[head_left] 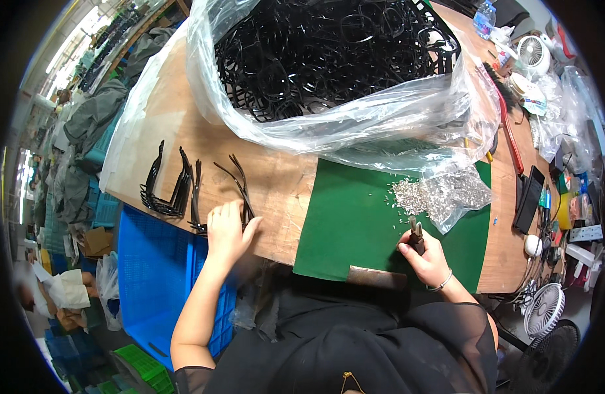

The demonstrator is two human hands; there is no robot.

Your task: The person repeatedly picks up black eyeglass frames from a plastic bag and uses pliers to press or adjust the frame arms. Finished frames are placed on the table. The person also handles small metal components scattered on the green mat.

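Observation:
At the table's left front edge, my left hand (pixel 227 231) has its fingers curled over the front of a black eyeglass frame (pixel 242 186), hiding part of it. The frame's thin temples point away from me, and one passes between thumb and fingers. Just left of that hand, more black eyeglass frames (pixel 178 187) stand in a nested row. My right hand (pixel 426 257) is closed round a pair of pliers (pixel 416 235) with dark handles, jaws pointing up. Beyond the pliers, many tiny silvery pieces (pixel 409 195) spill from a clear plastic bag (pixel 461 197) onto a green mat (pixel 342 223).
A large plastic-lined crate (pixel 335 121) heaped with black frames (pixel 329 52) fills the far middle. Below the table's left edge stands a blue crate (pixel 141 276). At right lie a phone (pixel 529 200), cables and a white fan (pixel 544 310).

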